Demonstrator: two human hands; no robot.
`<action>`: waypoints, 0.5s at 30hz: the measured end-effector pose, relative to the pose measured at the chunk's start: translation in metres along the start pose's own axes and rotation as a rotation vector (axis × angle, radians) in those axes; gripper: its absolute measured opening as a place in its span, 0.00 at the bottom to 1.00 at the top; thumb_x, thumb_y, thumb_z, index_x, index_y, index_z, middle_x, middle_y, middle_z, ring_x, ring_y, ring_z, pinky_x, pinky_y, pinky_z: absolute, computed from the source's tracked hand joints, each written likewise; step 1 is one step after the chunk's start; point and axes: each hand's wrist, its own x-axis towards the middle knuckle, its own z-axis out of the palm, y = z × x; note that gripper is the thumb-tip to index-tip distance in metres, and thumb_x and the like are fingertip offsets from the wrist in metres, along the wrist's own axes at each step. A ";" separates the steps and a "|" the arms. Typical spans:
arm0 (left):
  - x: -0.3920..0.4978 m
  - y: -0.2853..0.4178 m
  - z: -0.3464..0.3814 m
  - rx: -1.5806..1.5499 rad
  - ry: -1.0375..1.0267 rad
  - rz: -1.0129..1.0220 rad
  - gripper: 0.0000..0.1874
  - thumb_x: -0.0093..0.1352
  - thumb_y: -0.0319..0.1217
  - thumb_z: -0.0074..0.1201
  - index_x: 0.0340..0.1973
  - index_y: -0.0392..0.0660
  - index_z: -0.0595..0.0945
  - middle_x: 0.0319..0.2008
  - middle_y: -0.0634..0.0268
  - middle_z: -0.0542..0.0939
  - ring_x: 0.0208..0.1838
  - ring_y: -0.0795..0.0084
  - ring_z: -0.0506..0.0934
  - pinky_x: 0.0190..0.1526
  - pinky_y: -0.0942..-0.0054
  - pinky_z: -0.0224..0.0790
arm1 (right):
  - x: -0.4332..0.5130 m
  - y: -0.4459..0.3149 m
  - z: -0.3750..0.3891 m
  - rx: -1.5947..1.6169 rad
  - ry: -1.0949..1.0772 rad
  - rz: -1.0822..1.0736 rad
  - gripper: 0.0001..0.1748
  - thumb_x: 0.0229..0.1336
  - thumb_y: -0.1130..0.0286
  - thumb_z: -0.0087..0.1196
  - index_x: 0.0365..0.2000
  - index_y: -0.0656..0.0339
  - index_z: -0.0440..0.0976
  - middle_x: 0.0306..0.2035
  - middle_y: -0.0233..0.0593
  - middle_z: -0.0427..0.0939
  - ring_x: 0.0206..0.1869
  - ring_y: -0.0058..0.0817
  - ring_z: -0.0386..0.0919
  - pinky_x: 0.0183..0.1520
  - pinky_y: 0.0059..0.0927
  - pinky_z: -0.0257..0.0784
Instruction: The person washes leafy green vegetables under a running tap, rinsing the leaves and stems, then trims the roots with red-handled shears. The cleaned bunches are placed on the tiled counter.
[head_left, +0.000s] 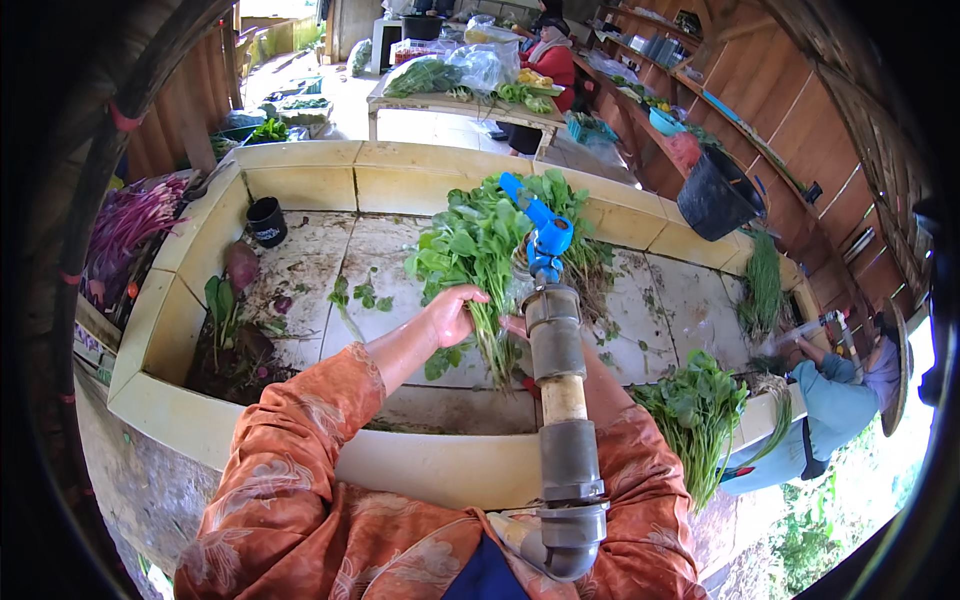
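Note:
My left hand (453, 313) grips a bunch of leafy greens (469, 244) by its stems, over the wet floor of a tiled wash basin (420, 480). My right hand (514, 327) is mostly hidden behind the grey standpipe (553, 330); its visible fingertips are at the stems, and its hold cannot be made out. A blue tap (551, 236) tops the pipe, with water running beside the leaves. More greens with brown roots (589, 277) lie beyond the tap. A small red object (531, 386) shows partly behind the pipe, too hidden to name.
Another bunch of greens (694, 412) hangs over the basin's front rim at right. A black cup (267, 222) and a reddish root vegetable (241, 265) are at left. On the far rim leans a black bucket (720, 193). A co-worker (840, 405) rinses thin green stalks (761, 285) at right.

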 end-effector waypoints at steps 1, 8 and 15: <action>0.001 -0.001 -0.004 0.026 0.032 -0.053 0.03 0.55 0.24 0.46 0.26 0.40 0.72 0.27 0.58 0.75 0.32 0.64 0.74 0.43 0.66 0.68 | 0.002 0.004 0.004 0.006 0.009 -0.027 0.18 0.53 0.64 0.51 0.43 0.60 0.69 0.39 0.34 0.73 0.41 0.21 0.69 0.43 0.28 0.64; -0.012 0.011 -0.020 0.187 0.055 -0.126 0.04 0.52 0.25 0.48 0.24 0.42 0.73 0.26 0.62 0.75 0.32 0.65 0.75 0.41 0.65 0.68 | 0.026 0.030 0.030 0.985 -0.126 0.149 0.15 0.50 0.58 0.57 0.30 0.58 0.68 0.24 0.30 0.69 0.26 0.22 0.68 0.24 0.33 0.65; -0.017 0.005 -0.012 0.244 0.042 -0.148 0.02 0.51 0.26 0.49 0.20 0.45 0.73 0.20 0.66 0.73 0.25 0.71 0.73 0.32 0.71 0.66 | 0.006 0.016 0.028 0.762 0.014 0.013 0.17 0.48 0.62 0.58 0.35 0.61 0.70 0.31 0.29 0.73 0.33 0.25 0.71 0.32 0.32 0.68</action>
